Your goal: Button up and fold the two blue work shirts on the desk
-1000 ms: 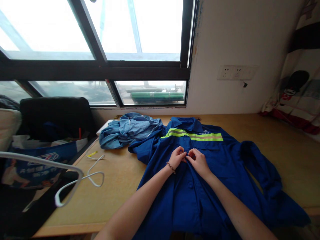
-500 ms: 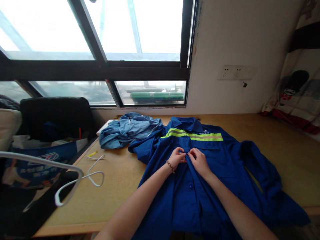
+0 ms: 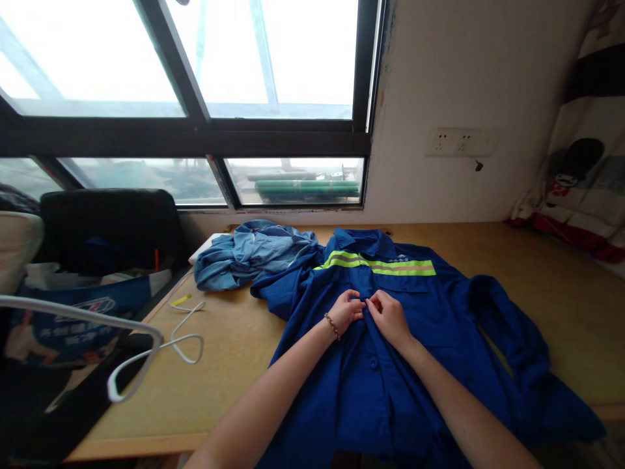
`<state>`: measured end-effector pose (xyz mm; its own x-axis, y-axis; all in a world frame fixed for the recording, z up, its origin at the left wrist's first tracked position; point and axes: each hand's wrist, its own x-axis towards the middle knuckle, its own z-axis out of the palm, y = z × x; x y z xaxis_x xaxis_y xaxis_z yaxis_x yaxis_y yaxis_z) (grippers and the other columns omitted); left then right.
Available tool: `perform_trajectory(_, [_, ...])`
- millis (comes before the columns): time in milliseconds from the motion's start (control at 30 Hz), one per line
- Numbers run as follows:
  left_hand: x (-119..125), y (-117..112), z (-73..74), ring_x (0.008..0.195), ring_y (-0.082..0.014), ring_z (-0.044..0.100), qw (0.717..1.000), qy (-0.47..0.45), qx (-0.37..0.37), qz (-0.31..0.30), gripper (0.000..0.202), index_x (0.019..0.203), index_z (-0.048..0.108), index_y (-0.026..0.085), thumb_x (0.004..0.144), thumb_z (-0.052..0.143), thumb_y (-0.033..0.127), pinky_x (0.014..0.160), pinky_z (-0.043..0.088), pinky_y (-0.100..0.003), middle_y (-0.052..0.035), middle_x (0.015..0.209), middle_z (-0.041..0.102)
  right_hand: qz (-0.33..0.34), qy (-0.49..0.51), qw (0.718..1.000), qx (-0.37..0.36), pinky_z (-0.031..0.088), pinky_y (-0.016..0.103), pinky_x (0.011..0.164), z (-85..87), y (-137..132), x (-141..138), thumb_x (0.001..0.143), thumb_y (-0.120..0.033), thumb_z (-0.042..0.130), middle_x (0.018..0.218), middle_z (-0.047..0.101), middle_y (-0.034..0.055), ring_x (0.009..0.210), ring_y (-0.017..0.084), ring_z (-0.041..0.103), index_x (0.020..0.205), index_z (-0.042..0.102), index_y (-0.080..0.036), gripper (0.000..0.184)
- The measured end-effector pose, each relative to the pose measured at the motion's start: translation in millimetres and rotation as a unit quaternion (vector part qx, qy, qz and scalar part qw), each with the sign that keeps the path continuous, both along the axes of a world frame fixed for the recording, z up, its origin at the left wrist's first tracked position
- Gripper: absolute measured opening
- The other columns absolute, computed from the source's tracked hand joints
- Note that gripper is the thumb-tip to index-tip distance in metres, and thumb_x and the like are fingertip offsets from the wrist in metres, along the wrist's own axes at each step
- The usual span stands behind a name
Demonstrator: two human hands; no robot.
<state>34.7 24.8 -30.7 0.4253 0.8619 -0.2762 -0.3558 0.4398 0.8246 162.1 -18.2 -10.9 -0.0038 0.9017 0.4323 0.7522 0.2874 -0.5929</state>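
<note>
A dark blue work jacket (image 3: 439, 326) with a yellow-green reflective band across the chest lies front up before me. My left hand (image 3: 347, 309), a beaded bracelet on its wrist, pinches the jacket's front edge below the band. Close beside it, my right hand (image 3: 388, 314) grips the other side of the front opening between thumb and fingers. The fingertips of both hands nearly meet, and whatever small part lies between them is hidden. Lower down the front a button (image 3: 374, 363) shows.
On the wooden table (image 3: 219, 378), a crumpled light blue garment (image 3: 263, 251) lies left of the jacket. A white cable (image 3: 188, 335) loops near the left edge. Beyond that edge are a black chair (image 3: 110, 225) and a blue bag (image 3: 83, 326). A window and wall stand behind.
Both hands stay at the same spot on the jacket front. Only the fingers have shifted slightly; the left fingers look a little straighter.
</note>
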Motion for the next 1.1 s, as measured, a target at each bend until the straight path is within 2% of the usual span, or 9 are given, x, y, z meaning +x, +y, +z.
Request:
perform_trajectory(200, [2, -1, -0.2, 0.048, -0.0060, 0.050, 0.999, 0.009, 0.039, -0.007, 0.043, 0.080, 0.038, 0.018, 0.048, 0.066, 0.011, 0.045, 0.038, -0.016, 0.0047, 0.061, 0.051, -0.009, 0.037, 0.999, -0.017, 0.033, 0.022, 0.055, -4.0, 2, -1, 0.080, -0.026, 0.044, 0.060, 0.052, -0.0006, 0.057, 0.012, 0.048, 0.066, 0.047, -0.018, 0.016])
perform_trajectory(367, [1, 0, -2.4, 0.043, -0.0045, 0.047, 0.997, 0.021, 0.072, -0.026, 0.045, 0.080, 0.037, 0.019, 0.048, 0.068, 0.013, 0.042, 0.035, -0.014, 0.0078, 0.057, 0.049, -0.024, 0.160, 0.984, -0.070, 0.034, 0.023, 0.053, -10.6, 9, 1, 0.075, -0.033, 0.050, 0.059, 0.055, -0.0002, 0.055, 0.012, 0.050, 0.064, 0.050, -0.018, 0.019])
perform_trajectory(433, [1, 2, -5.4, 0.043, -0.0046, 0.047, 0.995, 0.026, 0.094, -0.035, 0.045, 0.080, 0.037, 0.019, 0.048, 0.070, 0.015, 0.043, 0.035, -0.015, 0.0083, 0.055, 0.049, -0.031, 0.244, 0.960, -0.135, 0.033, 0.022, 0.047, -14.1, 13, 4, 0.071, -0.036, 0.053, 0.053, 0.052, -0.0013, 0.048, 0.011, 0.047, 0.062, 0.050, -0.017, 0.021])
perform_trajectory(533, [3, 4, -11.0, 0.046, -0.0065, 0.051, 0.991, 0.041, 0.117, -0.040, 0.046, 0.080, 0.038, 0.018, 0.050, 0.072, 0.020, 0.048, 0.040, -0.017, 0.0074, 0.055, 0.052, -0.029, 0.366, 0.895, -0.252, 0.024, 0.020, 0.037, -18.4, 19, 10, 0.064, -0.039, 0.057, 0.042, 0.040, -0.0063, 0.036, 0.007, 0.034, 0.059, 0.048, -0.017, 0.025])
perform_trajectory(633, [4, 8, -15.5, 0.049, -0.0077, 0.052, 0.987, 0.067, 0.142, -0.030, 0.044, 0.081, 0.039, 0.017, 0.053, 0.072, 0.026, 0.051, 0.044, -0.020, 0.0075, 0.054, 0.051, -0.027, 0.415, 0.863, -0.286, 0.021, 0.019, 0.035, -18.8, 23, 15, 0.062, -0.039, 0.058, 0.041, 0.037, -0.0081, 0.033, 0.005, 0.031, 0.062, 0.048, -0.016, 0.025])
perform_trajectory(733, [5, 12, -16.9, 0.049, -0.0085, 0.053, 0.979, 0.098, 0.177, -0.019, 0.040, 0.085, 0.042, 0.017, 0.058, 0.069, 0.027, 0.053, 0.048, -0.024, 0.0075, 0.054, 0.050, -0.039, 0.335, 0.910, -0.243, 0.028, 0.019, 0.039, -14.2, 20, 17, 0.068, -0.038, 0.053, 0.048, 0.048, -0.0044, 0.039, 0.008, 0.041, 0.069, 0.050, -0.016, 0.022])
perform_trajectory(867, [7, 22, -16.1, 0.048, -0.0088, 0.053, 0.964, 0.140, 0.224, -0.022, 0.033, 0.086, 0.046, 0.017, 0.061, 0.067, 0.025, 0.051, 0.049, -0.024, 0.0074, 0.053, 0.049, -0.031, 0.071, 0.983, -0.169, 0.037, 0.023, 0.055, -3.9, 4, 12, 0.074, -0.032, 0.051, 0.067, 0.059, 0.0027, 0.061, 0.014, 0.055, 0.076, 0.055, -0.018, 0.015])
perform_trajectory(967, [10, 34, -16.4, 0.047, -0.0088, 0.054, 0.957, 0.159, 0.243, -0.017, 0.030, 0.086, 0.047, 0.017, 0.062, 0.066, 0.022, 0.050, 0.049, -0.023, 0.0070, 0.053, 0.050, -0.053, -0.088, 0.982, -0.160, 0.036, 0.024, 0.058, 2.4, -11, 6, 0.072, -0.029, 0.055, 0.082, 0.060, 0.0062, 0.069, 0.016, 0.057, 0.085, 0.056, -0.018, 0.017])
perform_trajectory(1100, [17, 55, -17.8, 0.049, -0.0093, 0.055, 0.949, 0.179, 0.260, -0.007, 0.027, 0.086, 0.048, 0.016, 0.064, 0.064, 0.019, 0.049, 0.049, -0.022, 0.0052, 0.056, 0.053, -0.076, -0.190, 0.961, -0.186, 0.036, 0.025, 0.058, 6.6, -19, 1, 0.072, -0.028, 0.055, 0.086, 0.059, 0.0084, 0.077, 0.020, 0.057, 0.090, 0.055, -0.018, 0.021])
